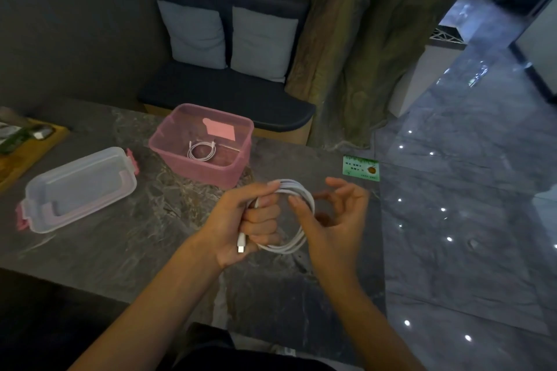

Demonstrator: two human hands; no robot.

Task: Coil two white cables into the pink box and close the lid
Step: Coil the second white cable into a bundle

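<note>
I see my left hand (pixel 256 220) near the middle of the view, held above the dark marbled surface (pixel 105 250). Its fingers (pixel 262 217) are curled tight round one side of a coiled white cable (pixel 297 190), gripping the gathered loops, and a plug end (pixel 241 245) hangs down just below that fist. My right hand (pixel 334 220) sits just to the right of the coil, palm turned towards me. Its thumb presses against the inside of the loops, while the other fingers (pixel 343 190) are loosely bent and spread behind the coil; I cannot tell whether they touch the cable.

Farther away and a little left stands the pink box (pixel 180 156), open at the top. A second white cable (pixel 201 150) lies coiled on its floor, and a pink label (pixel 221 130) shows on its far wall. The clear lid (pixel 78 190), with pink clips at its ends, lies flat on the surface to the left of the box, apart from it.

A green card (pixel 360 168) lies at the right edge of the surface, beyond my right hand. At the far left edge there is a wooden tray (pixel 30 153) with blurred things on it. Beyond the surface is a dark bench seat (pixel 226 99) carrying two grey cushions (pixel 262 42).
</note>
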